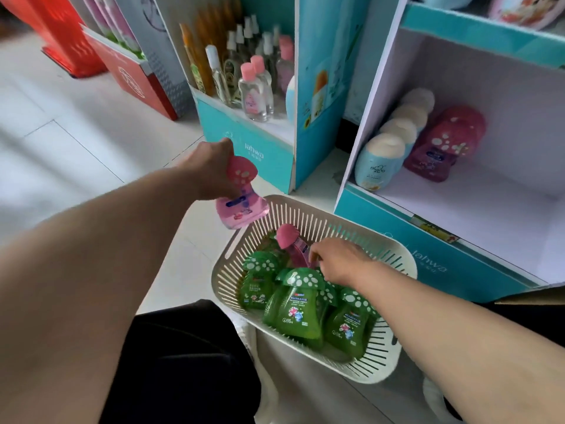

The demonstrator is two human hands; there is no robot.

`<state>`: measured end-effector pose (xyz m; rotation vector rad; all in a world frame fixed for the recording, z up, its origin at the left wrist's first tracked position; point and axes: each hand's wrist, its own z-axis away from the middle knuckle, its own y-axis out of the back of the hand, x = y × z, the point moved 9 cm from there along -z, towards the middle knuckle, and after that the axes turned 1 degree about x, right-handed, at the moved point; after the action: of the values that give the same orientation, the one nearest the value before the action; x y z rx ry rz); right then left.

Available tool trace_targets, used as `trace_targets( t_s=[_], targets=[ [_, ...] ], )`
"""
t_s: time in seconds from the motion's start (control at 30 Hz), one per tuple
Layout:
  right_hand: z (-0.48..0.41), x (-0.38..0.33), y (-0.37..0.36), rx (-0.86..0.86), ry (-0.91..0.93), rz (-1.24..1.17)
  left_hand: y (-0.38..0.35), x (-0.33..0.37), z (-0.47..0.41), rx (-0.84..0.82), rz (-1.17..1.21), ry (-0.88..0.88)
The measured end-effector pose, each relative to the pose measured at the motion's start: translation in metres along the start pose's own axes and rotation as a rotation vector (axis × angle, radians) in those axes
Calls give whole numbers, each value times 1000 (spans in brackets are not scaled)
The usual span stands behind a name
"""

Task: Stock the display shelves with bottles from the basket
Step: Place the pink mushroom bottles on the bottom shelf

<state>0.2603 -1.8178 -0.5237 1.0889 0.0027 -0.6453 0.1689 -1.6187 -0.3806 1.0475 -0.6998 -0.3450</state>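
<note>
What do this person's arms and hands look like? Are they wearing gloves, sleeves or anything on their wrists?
Both arms are bare as far up as the picture shows, with no sleeves in sight. The left hand and the right hand have no gloves, and no watch, bracelet or ring shows on them. The only clothing visible is dark fabric over the lap.

- A glossy red plastic stand (58,35) sits on the pale tiled floor (76,142), far up-left of the fingers.
- A red cardboard box with a white emblem (134,84) stands just beside it.
</note>
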Motion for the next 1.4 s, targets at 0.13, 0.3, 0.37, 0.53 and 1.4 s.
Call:
trace_targets(
  t_s=[0.13, 0.3, 0.37, 0.53, 1.4],
  targets=[
    [-29, -15, -3, 12, -57, -19, 17, -42, 3, 146, 223, 144],
    [-73, -14, -13, 32, -222, -89, -13, -94, -7, 106, 126, 258],
    [-89, -12, -21, 41, -289, -90, -29, -102, -16, 42, 41, 232],
    [-122, -14, -45, 41, -406, -57, -50, -122, -35, 5, -74, 208],
    [21, 17, 68, 340, -90, -590, 17, 1, 12, 146, -121, 24]
  ],
)
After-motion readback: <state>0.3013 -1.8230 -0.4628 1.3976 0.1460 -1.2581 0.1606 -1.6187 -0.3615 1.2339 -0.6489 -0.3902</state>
